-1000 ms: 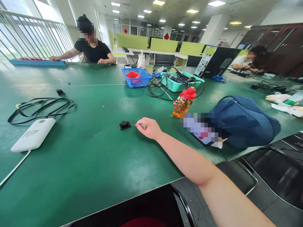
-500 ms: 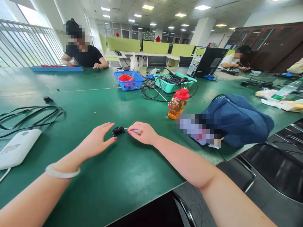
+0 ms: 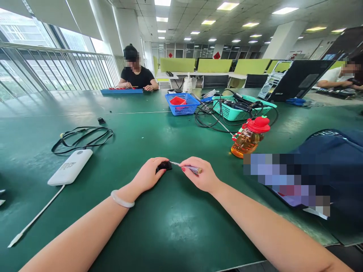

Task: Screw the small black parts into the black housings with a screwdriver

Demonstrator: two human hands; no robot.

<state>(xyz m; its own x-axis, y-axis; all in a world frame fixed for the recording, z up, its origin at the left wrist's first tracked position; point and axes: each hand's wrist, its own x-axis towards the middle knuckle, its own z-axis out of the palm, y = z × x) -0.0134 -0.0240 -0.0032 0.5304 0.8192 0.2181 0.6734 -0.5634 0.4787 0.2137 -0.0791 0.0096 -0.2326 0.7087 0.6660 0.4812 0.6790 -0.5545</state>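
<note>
A small black square part (image 3: 165,165) lies on the green table (image 3: 178,211). My left hand (image 3: 146,174), with a pale bangle at the wrist, is closed round its left side, thumb in front and fingers behind, hiding some of it. From the right, my right hand (image 3: 204,176) grips a small screwdriver (image 3: 195,169) with a clear purplish handle. Its thin metal shaft points left, and the tip is at the part's right edge; whether it touches cannot be made out.
At left lie a white power bank (image 3: 70,168) and a looped black cord (image 3: 82,139). Beyond my hands are a blue basket (image 3: 183,109), a green basket (image 3: 231,113) of cables and a red-capped bottle (image 3: 249,139). A dark blue bag (image 3: 340,166) sits right. A person (image 3: 138,77) sits opposite.
My left hand has gone from open beside the black part to closed round it. The right hand still holds the screwdriver at the part. The camera view has swung left.
</note>
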